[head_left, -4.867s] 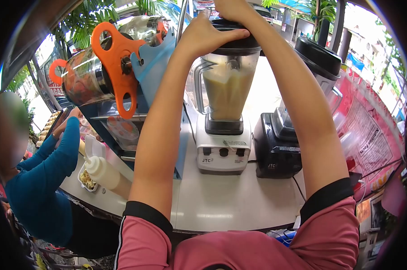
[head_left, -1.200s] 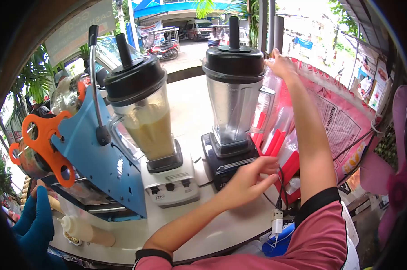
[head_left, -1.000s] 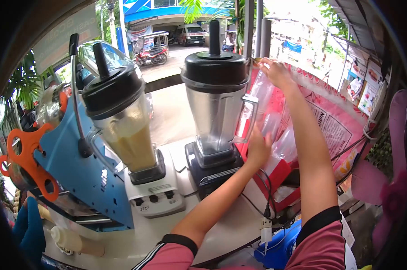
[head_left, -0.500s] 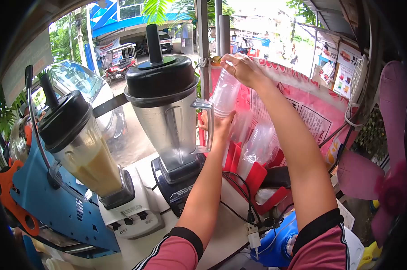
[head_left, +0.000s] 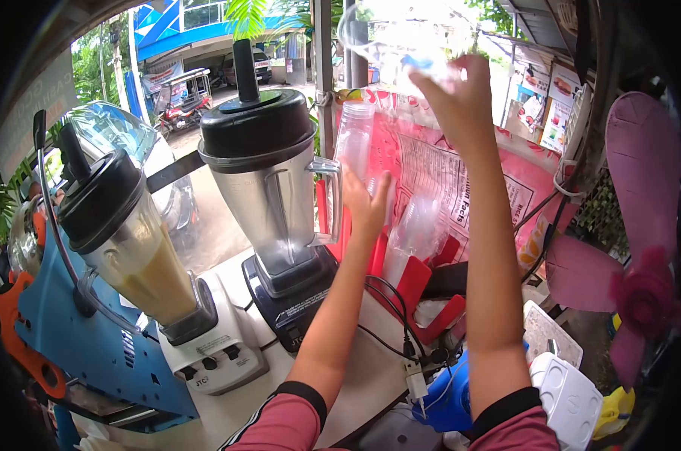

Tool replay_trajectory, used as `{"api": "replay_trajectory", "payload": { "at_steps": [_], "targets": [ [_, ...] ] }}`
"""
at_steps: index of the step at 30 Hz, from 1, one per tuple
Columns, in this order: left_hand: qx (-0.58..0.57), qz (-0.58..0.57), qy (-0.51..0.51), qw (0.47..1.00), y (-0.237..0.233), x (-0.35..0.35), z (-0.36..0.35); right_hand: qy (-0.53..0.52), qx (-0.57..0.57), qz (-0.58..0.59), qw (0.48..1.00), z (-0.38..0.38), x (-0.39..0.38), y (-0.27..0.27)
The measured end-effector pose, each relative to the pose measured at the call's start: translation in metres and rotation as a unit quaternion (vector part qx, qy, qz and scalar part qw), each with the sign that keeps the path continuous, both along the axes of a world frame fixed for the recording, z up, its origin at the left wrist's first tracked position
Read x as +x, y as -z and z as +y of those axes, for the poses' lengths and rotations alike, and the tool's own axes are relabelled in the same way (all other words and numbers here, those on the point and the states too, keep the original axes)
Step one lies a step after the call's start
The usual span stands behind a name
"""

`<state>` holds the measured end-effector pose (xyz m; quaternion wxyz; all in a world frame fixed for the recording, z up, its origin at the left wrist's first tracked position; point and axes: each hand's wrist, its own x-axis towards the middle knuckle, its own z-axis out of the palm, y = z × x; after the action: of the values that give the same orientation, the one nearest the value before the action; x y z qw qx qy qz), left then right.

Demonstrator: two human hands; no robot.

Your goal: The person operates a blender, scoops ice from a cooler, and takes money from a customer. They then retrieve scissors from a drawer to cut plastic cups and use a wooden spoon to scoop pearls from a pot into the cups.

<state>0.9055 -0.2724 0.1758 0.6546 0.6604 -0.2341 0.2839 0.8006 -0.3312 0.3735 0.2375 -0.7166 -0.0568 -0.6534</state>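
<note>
My right hand [head_left: 461,94] is raised high and holds a clear plastic cup [head_left: 385,37] lifted off the top of a stack. My left hand [head_left: 367,199] presses against that stack of clear plastic cups [head_left: 353,143], which stands wrapped in plastic in a red holder [head_left: 419,282]. More cup stacks [head_left: 419,225] lean beside it. An empty blender with a black lid [head_left: 269,188] stands just left of my left hand. Further left is a second blender [head_left: 133,240] holding a yellowish blended drink.
A blue sealing machine with an orange handle [head_left: 69,338] sits at the left edge. Cables and a plug [head_left: 412,368] lie on the white counter [head_left: 363,391]. A pink printed banner [head_left: 461,188] hangs behind the cups, and a pink fan [head_left: 633,278] is at right.
My right hand has risen from the top of the cup stack, pulling one clear cup up and away. My left hand stays against the stack. The view has swung slightly right.
</note>
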Motion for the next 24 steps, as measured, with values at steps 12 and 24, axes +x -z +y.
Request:
{"api": "replay_trajectory", "payload": {
  "at_steps": [12,24],
  "targets": [
    [0.018,0.033,0.203,0.978,0.062,-0.207,0.158,-0.314,0.163,0.450,0.820,-0.013,0.002,0.067],
    [0.325,0.261,-0.257,0.872,0.214,-0.282,0.330,0.184,-0.077,0.277,0.940,0.024,0.190,0.050]
  ]
}}
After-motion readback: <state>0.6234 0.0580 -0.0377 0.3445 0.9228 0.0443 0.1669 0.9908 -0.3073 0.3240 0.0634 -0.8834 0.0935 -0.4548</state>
